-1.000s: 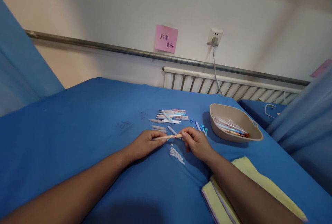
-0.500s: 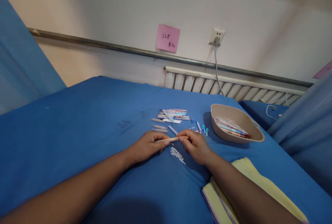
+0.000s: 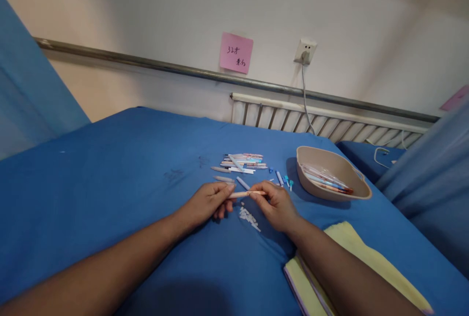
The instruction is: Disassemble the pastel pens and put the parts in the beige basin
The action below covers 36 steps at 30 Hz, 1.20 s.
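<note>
An orange-and-white pen (image 3: 240, 194) lies level between my two hands over the blue-covered table. My left hand (image 3: 210, 202) is closed on its left end, thumb on top. My right hand (image 3: 273, 203) pinches the other end between thumb and fingers. Just below the pen is a small heap of white pieces (image 3: 249, 217). Beyond my hands lie several pens (image 3: 244, 161) in a pile, with grey tapered pen parts (image 3: 223, 179) left of a pale lilac barrel (image 3: 243, 183). Small teal and blue parts (image 3: 289, 182) rest to the right.
A beige basket (image 3: 361, 191) holding bagged pens stands at the right. A folded yellow towel (image 3: 362, 252) lies under my right forearm. Along the wall run a metal rail (image 3: 164, 66) and a radiator (image 3: 271, 115), with a plugged-in socket (image 3: 306, 51) above.
My left hand has shifted its grip along the pen, with its lower fingers now showing beneath. My right hand keeps its pinch in nearly the same place.
</note>
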### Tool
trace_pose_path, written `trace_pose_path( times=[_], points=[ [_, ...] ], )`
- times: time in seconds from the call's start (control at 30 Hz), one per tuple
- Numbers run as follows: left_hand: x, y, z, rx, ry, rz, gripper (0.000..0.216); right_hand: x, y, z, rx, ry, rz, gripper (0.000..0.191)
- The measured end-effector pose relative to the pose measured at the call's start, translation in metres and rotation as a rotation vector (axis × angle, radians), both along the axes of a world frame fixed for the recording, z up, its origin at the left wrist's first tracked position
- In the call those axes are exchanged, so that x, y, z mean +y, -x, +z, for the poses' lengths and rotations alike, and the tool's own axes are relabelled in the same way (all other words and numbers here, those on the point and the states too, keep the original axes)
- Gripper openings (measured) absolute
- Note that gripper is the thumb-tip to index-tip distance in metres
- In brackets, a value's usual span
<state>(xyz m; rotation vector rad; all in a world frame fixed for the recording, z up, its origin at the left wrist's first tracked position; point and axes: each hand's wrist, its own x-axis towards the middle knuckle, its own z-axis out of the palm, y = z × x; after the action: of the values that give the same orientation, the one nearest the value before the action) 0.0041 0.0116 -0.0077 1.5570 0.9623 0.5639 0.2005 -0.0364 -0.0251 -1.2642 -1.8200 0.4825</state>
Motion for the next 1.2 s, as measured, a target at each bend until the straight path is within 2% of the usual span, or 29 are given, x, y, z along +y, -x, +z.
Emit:
trace_pose_path(
  times=[0.1,0.2,0.3,0.4,0.47,0.53,0.67,0.77,0.87,1.0,1.07,1.2],
  points=[
    [0.0002,0.0001,0.0005,-0.095,-0.068,0.054,0.029,0.0003,-0.0002,0.0003,-0.002,-0.009,-0.015,0.015],
    [-0.0007,-0.0001,0.0005,-0.170,-0.050,0.093,0.040,0.0001,0.0000,0.0013,0.000,-0.017,-0.036,0.016],
    [-0.0008,-0.0001,-0.0015,-0.075,0.066,0.053,0.035,-0.0004,0.0001,0.0018,-0.013,-0.023,-0.027,0.016],
    [-0.0004,-0.0001,-0.0027,-0.081,0.003,0.061,0.029,-0.0003,-0.0004,0.0009,-0.030,-0.027,-0.012,0.014],
    [-0.0006,-0.0003,-0.0018,-0.160,-0.055,0.099,0.036,0.0001,-0.0009,0.0001,-0.037,-0.027,-0.010,0.014],
    [-0.0011,-0.0006,-0.0002,-0.176,-0.026,0.110,0.042,0.0004,-0.0012,-0.0001,-0.038,-0.026,-0.009,0.014],
    [-0.0011,-0.0007,0.0008,-0.038,0.052,0.044,0.034,-0.0004,-0.0012,0.0010,-0.046,-0.033,0.000,0.014],
    [-0.0006,-0.0002,-0.0004,-0.080,-0.040,0.045,0.024,-0.0014,-0.0008,0.0023,-0.055,-0.038,0.010,0.013],
    [0.0002,0.0008,-0.0017,-0.123,-0.106,0.062,0.034,-0.0014,-0.0003,0.0034,-0.063,-0.037,0.020,0.013],
    [0.0025,0.0043,-0.0022,0.025,-0.105,-0.116,0.029,0.0004,0.0004,0.0044,-0.090,-0.051,0.022,0.013],
    [0.0031,0.0063,-0.0011,0.127,-0.191,-0.205,0.027,0.0009,0.0010,0.0045,-0.114,-0.058,0.031,0.012],
    [0.0000,0.0074,0.0036,0.255,-0.358,-0.285,0.023,-0.0013,0.0034,0.0052,-0.137,-0.015,0.095,0.013]
  ],
)
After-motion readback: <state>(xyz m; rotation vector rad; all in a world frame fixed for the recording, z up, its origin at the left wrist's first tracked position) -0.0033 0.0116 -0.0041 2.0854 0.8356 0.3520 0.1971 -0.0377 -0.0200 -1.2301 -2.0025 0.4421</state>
